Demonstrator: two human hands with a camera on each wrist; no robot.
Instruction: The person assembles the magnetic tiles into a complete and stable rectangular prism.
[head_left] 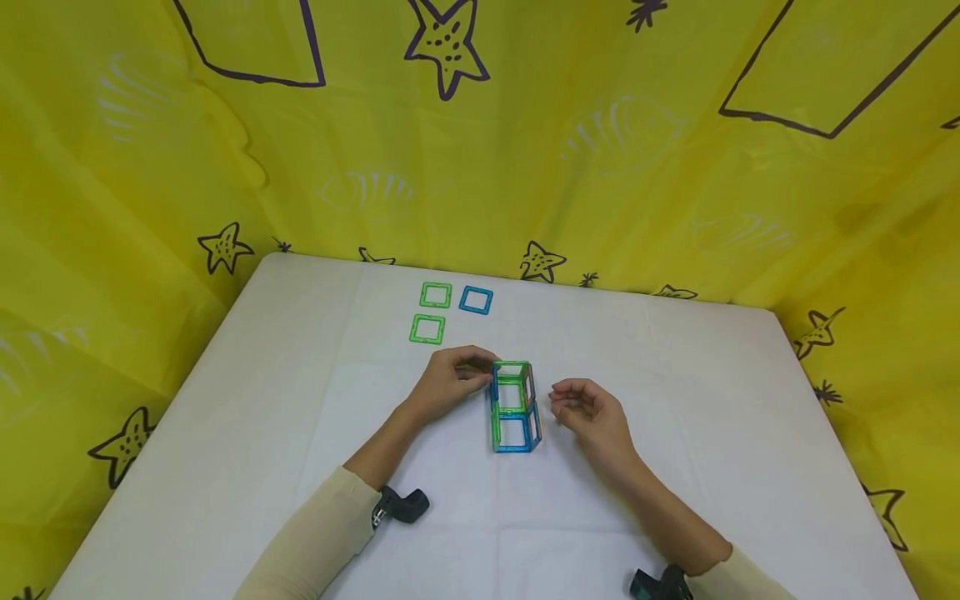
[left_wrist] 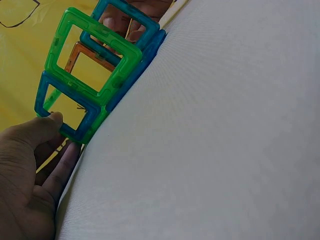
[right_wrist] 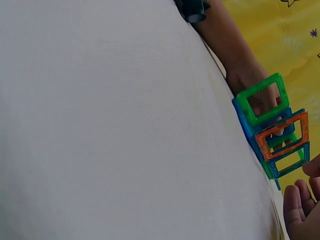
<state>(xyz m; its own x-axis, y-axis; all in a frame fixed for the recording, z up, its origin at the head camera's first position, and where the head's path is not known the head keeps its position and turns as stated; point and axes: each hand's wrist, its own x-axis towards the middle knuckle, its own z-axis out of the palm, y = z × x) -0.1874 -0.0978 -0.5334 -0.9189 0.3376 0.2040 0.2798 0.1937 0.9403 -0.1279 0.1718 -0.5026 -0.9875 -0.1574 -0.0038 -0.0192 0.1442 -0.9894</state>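
Green, blue and orange magnetic-tile structure (head_left: pixel 512 414) sits on the counter (head_left: pixel 675 375) between my hands, long axis running away from me. Left hand (head_left: pixel 453 382)'s nearer, pinching its far-left blue tile (left_wrist: pixel 91 119); right hand (head_left: pixel 597 421) just apart, fingers loosely bent, holding nothing.

In my right wrist view, I can't see all of the left hand (head_left: pixel 448 382): the built-up frames (right_wrist: pixel 281 124) cover part of it. The right edge cuts off the right hand (head_left: pixel 600 423) there. From way over here, my head view's bottom edge cuts off the white table (head_left: pixel 225 450), the right sleeve (head_left: pixel 738 580) and the black gadget (head_left: pixel 667 585) beside it.
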